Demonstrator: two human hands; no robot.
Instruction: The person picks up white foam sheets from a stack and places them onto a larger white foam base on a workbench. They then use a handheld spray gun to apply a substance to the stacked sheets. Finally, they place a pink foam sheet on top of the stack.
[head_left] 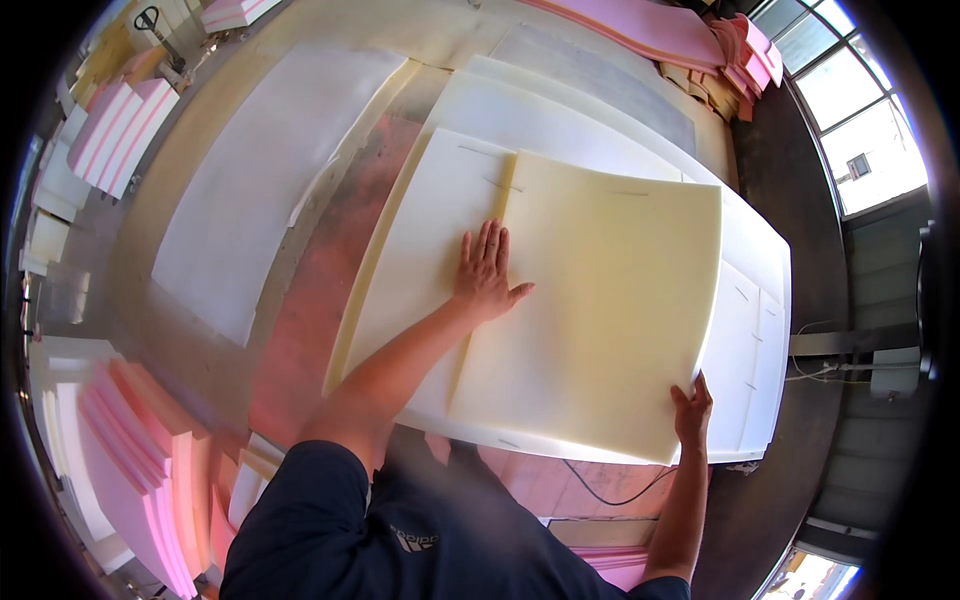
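A pale yellow foam sheet (610, 300) lies on top of a larger white foam sheet (430, 230), its right side slightly raised and curved. My left hand (487, 270) rests flat across the yellow sheet's left edge, fingers stretched out toward the far side and thumb on the yellow foam. At the near right edge of that sheet, my right hand (692, 408) grips its rim, thumb on top and the other fingers partly hidden at the edge. Short dark pen lines mark both sheets near their edges. Beneath them spreads a bigger white foam slab (560, 115).
A flat white sheet (270, 170) lies to the left. Pink and white foam stacks stand at the near left (130, 470) and far left (125, 135). Pink foam (640, 35) lies at the back. A black cable (610, 497) curves by the near edge; windows (850, 100) are at the right.
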